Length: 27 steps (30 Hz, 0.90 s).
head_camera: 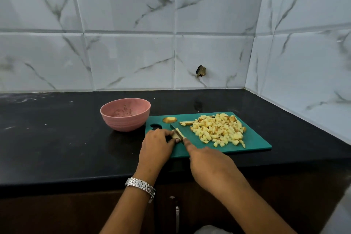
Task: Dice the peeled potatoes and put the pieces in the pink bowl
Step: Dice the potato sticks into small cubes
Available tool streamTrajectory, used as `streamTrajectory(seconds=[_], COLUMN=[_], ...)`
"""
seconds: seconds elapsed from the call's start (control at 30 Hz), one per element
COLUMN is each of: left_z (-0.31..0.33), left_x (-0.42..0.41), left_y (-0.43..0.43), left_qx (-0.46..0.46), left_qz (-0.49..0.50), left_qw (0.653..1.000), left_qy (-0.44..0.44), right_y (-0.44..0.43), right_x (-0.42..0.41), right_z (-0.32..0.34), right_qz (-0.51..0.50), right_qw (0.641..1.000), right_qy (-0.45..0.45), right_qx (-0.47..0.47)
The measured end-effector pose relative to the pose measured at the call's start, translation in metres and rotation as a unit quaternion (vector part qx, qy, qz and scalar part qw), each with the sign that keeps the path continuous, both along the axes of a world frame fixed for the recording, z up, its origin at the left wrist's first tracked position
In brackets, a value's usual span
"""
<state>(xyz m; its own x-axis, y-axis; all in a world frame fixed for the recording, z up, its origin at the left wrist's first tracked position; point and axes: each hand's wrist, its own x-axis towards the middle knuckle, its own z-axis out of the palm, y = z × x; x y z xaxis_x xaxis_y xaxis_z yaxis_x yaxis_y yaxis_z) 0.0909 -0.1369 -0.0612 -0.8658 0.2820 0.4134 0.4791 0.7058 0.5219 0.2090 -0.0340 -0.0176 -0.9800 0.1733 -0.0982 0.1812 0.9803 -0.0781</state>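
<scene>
Marble-look tiled wall (pixel 133 59) behind a glossy black tabletop (pixel 57 138). Flat teal cutting board (pixel 254 144) lies long side left-right, just beside a round ribbed pink bowl (pixel 123 122). Heap of pale potato cubes (pixel 218 131) sits on the board's right half. Left hand (pixel 157 142), fingers curled, pins a potato slice (pixel 180 133) near the board's left end. Right hand (pixel 210 165) grips the knife (pixel 173 129), index finger along the spine, blade pointing away-left. Metal watch (pixel 140 186) on the left wrist.

Bare left hand (pixel 155 144) and right hand (pixel 210 165), silver link-bracelet wristwatch (pixel 140 186) at the left wrist.
</scene>
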Motion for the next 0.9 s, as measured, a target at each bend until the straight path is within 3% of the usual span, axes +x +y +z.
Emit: streamTrajectory(seconds=[0.17, 0.47, 0.77, 0.9], left_z=[0.000, -0.002, -0.001, -0.002], left_x=[0.000, -0.004, 0.001, 0.002], left_y=[0.000, 0.000, -0.001, -0.001], left_qx=[0.007, 0.015, 0.010, -0.002], left_qz=[-0.001, -0.013, -0.001, -0.006], left_qw=[1.000, 1.000, 1.000, 1.000], left_qy=[-0.007, -0.002, -0.001, -0.010], right_y=[0.006, -0.001, -0.018, -0.012], right_x=[-0.001, -0.008, -0.011, 0.009], right_z=[0.010, -0.003, -0.001, -0.006], right_qz=[0.004, 0.010, -0.004, -0.007], right_qw=[0.998, 0.999, 1.000, 1.000], right_qy=[0.066, 0.043, -0.009, 0.010], right_qx=[0.005, -0.029, -0.006, -0.028])
